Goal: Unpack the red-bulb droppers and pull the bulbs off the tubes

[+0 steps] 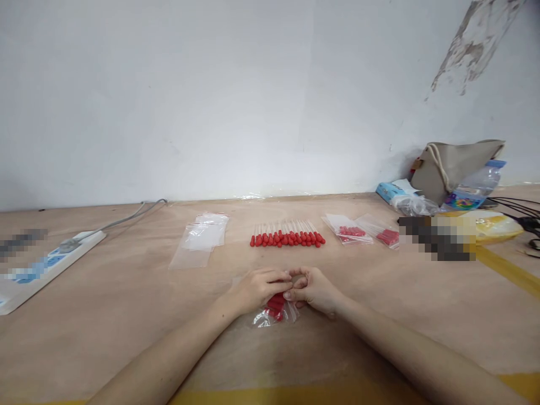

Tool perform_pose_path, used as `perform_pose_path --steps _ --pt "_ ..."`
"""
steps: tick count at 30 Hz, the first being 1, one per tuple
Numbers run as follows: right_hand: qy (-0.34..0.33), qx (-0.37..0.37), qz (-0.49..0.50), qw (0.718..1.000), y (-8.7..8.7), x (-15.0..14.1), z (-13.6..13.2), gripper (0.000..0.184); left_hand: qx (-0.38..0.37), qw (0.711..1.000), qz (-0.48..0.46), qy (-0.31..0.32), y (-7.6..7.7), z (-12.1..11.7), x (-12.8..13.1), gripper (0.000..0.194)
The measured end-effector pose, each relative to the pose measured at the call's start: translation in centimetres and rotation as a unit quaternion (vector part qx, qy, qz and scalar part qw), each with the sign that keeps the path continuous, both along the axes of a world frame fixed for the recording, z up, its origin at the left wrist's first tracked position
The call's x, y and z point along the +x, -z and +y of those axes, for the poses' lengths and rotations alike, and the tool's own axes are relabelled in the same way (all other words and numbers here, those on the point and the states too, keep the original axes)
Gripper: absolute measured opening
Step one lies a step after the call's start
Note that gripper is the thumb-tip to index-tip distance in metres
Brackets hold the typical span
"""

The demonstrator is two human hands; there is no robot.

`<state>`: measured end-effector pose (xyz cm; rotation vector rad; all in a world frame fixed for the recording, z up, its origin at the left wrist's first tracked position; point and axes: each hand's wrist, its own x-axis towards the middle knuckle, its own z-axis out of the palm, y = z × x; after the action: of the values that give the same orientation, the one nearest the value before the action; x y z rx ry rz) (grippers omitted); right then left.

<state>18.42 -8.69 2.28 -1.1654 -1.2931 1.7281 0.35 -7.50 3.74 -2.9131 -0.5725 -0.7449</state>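
A clear zip bag (264,319) with red rubber-bulb pieces (277,304) in it lies on the table in front of me. My left hand (260,288) rests over its left and upper part, fingers closed on the plastic and thumb hidden. At the right edge my right hand (314,291) pinches the bag between thumb and fingers. The two hands' fingertips meet over the red pieces. Just beyond them lies a row of droppers (287,238) with red bulbs towards me and clear tubes pointing to the wall.
Flat clear bags (198,243) lie left of the droppers. Two bags of red-bulbed droppers (349,231) lie to the right. A power strip (54,264) with a grey cable is at far left. A tissue pack (390,191), a grey bag (458,166) and black cables (517,205) crowd the right.
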Motion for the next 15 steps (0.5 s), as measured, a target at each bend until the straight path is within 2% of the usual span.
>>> perform_pose_path --steps 6,10,15 --pt "-0.016 -0.014 0.023 1.0 -0.37 0.36 -0.05 0.069 0.061 0.998 0.023 -0.01 0.41 0.0 0.15 0.023" --pt "-0.028 -0.035 0.046 0.998 -0.41 0.57 0.08 0.065 0.055 0.996 0.069 -0.022 0.29 0.08 0.32 0.025" --pt "-0.007 -0.046 0.038 0.998 -0.83 0.53 0.07 0.052 0.037 0.993 0.11 -0.032 -0.1 0.17 0.12 0.02"
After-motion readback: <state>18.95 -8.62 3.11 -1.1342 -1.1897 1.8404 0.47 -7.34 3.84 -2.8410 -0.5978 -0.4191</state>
